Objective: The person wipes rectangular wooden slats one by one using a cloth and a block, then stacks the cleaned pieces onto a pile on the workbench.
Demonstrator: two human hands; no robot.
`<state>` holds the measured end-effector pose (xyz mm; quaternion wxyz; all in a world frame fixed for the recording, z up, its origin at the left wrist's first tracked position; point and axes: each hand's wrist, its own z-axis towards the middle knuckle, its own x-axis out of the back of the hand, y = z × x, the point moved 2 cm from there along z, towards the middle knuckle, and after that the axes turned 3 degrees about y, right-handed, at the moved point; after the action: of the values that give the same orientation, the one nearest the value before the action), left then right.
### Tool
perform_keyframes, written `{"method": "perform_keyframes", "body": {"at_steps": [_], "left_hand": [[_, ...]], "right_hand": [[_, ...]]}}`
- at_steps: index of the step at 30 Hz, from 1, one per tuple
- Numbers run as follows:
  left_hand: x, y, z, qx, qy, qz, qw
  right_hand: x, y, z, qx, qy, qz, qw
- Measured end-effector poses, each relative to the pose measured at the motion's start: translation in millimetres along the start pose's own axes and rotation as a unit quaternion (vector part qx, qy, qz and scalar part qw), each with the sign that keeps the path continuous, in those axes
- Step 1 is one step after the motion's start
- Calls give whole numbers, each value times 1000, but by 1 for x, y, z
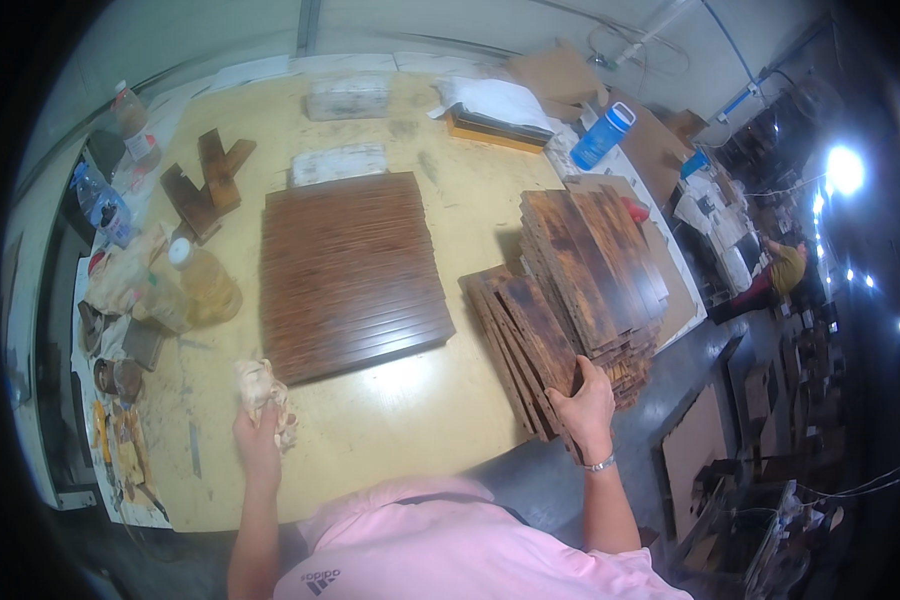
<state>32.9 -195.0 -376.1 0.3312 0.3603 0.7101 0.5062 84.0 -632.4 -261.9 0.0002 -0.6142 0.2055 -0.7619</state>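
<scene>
The left hand [257, 440], at the lower left of the frame, was closed around a crumpled cream cloth [260, 385], its fingers bunched into the fabric. The right hand [590, 408], right of the lower centre, pinched the near end of the smaller pile of mottled boards [523, 335] between thumb and fingers; how many boards were caught in the grip could not be told. That pile lay tilted at the right side of the yellowish tabletop [390, 420], just beside a taller stack of dark-and-amber boards [595, 265].

In the centre of the frame lay a broad block of brown strips [355, 275], set side by side, with light glinting off its near end. A few loose wood pieces [210, 180] sat crossed at the upper left. Below them stood a white-capped jar [210, 285] of yellowish liquid. At the upper right, a blue bottle [602, 137] stood near a white-covered box [495, 115]. Farther right, well apart from the tabletop, was another person [785, 270] in a yellowish top.
</scene>
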Motion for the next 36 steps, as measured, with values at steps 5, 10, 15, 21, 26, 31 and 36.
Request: {"method": "perform_keyframes", "body": {"at_steps": [5,10,15,21,26,31,36], "left_hand": [[9,1,-6,58,13,1,998],[3,-7,-7,24,6,36,999],[10,-13,-18,-6,43,26,999],[19,-22,-23,-7,49,37,998],[2,-14,-30,7,54,52,997],[-65,29,-55,-357,-135,400,833],[-35,52,4,-459,-43,488,741]], "right_hand": [[6,-56,-18,182,163,86,966],[-98,-106,-37,296,-28,161,941],[-150,-130,-38,361,9,165,918],[-161,-125,-21,367,18,149,918],[-175,-130,-19,431,-15,114,895],[-148,-147,-37,298,-202,167,918],[-120,-158,-59,163,-247,297,908]]}}
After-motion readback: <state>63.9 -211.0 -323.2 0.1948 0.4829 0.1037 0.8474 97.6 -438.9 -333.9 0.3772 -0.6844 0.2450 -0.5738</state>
